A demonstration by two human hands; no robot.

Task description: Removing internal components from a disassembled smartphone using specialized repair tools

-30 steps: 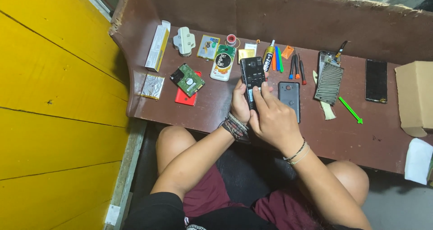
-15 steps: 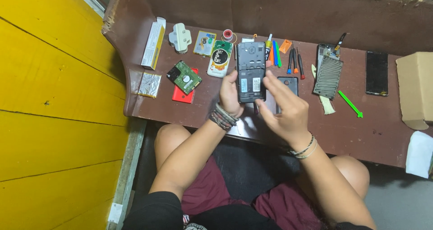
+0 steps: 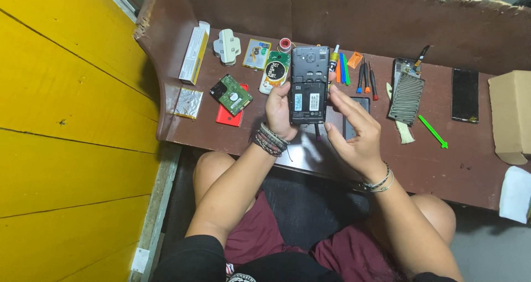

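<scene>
A brown desk (image 3: 475, 166) spans the scene, with a yellow wall (image 3: 61, 121) on the left and a cardboard box (image 3: 511, 113) at the right edge. Above the desk's middle, the left hand (image 3: 281, 111) grips an opened black phone (image 3: 308, 85) by its left edge, back cover off, upright. The right hand (image 3: 354, 130) hovers just right of the phone, grip loosely open and empty, fingertips touching the phone's right edge. Farther right lie a dismantled phone frame (image 3: 406, 94), a dark screen panel (image 3: 464, 94) and a green stick (image 3: 432, 131); to the left, a green circuit board (image 3: 232, 94) on a red card (image 3: 229, 116)
</scene>
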